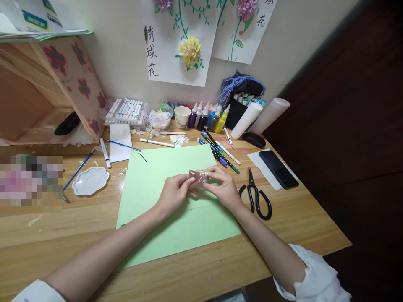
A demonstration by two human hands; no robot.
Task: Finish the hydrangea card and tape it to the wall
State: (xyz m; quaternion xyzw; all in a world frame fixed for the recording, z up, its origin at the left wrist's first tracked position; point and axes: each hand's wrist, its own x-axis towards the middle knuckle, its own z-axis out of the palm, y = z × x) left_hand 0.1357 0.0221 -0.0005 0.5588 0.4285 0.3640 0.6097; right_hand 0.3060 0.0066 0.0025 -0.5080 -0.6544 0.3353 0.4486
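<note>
Over a light green paper sheet (157,239), my two hands meet around a small brown piece (193,173) in clear plastic wrapping (200,178). My left hand (176,188) pinches the brown piece at its left side. The fingers of my right hand (223,186) are closed on the clear wrapping at the right. Black-handled scissors (257,201) lie just right of the sheet, near my right wrist. A short dark curved line is on the sheet's upper left corner.
A white palette (90,181) and brushes lie left. Several pens (220,153), paint bottles (203,119), a paper cup (182,116) and a marker box (126,112) stand or lie behind the sheet. A phone (278,169) lies right.
</note>
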